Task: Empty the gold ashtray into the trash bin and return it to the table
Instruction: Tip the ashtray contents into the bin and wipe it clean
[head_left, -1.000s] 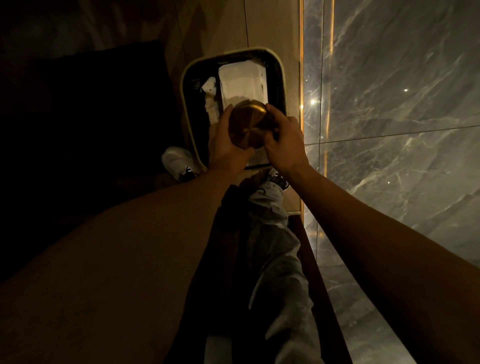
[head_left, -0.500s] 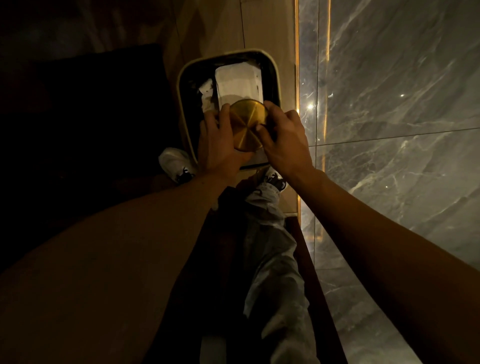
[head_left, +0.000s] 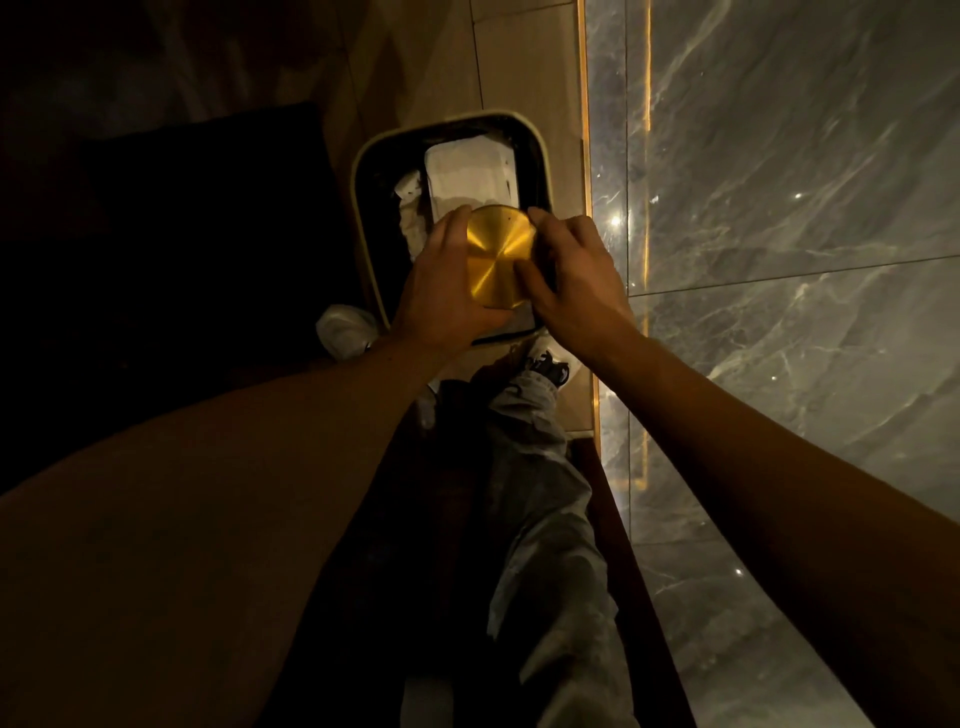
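The round gold ashtray (head_left: 497, 255) is held upside down over the trash bin (head_left: 363, 171), its flat shiny underside facing me. My left hand (head_left: 441, 291) grips its left and near rim. My right hand (head_left: 571, 275) holds its right rim, thumb resting on the underside. The bin is rectangular with a pale rim and a dark liner. White paper waste (head_left: 470, 169) lies inside it. The ashtray's inside is hidden from me.
A grey marble wall (head_left: 779, 208) with a lit gold strip runs close on the right. Dark furniture (head_left: 171, 234) stands left of the bin. My white shoes (head_left: 345, 330) and grey trousers (head_left: 540, 467) are on the wooden floor just before the bin.
The ashtray has turned further over, so its flat bottom now faces up fully. Both hands stayed on it above the bin, shifting slightly toward me.
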